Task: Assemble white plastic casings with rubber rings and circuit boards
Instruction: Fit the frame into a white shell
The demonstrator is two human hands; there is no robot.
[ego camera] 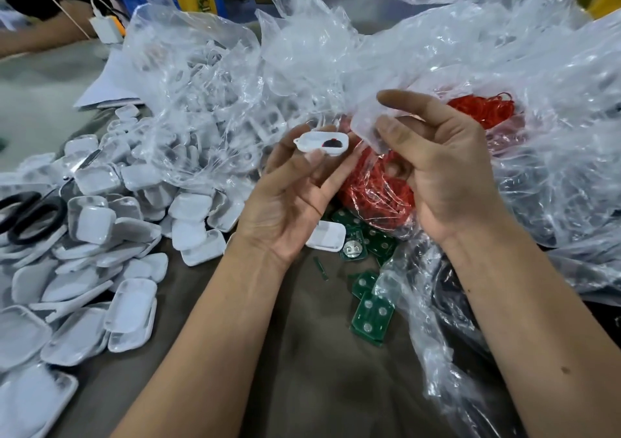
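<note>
White plastic casing, oval, open-faced, perhaps red-black insert, left hand pinching.

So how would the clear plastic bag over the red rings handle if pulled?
The clear plastic bag is crumpled and draped, so probably floppy and light. Its glossy film may slip, and could drag red rubber rings along.

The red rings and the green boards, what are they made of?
The red rings look like rubber: thin, matte loops tangled in a floppy heap inside a clear plastic bag. The green circuit boards look like stiff, flat board with a glossy green coat and round silvery metal pads; the exact board material cannot be told.
</note>
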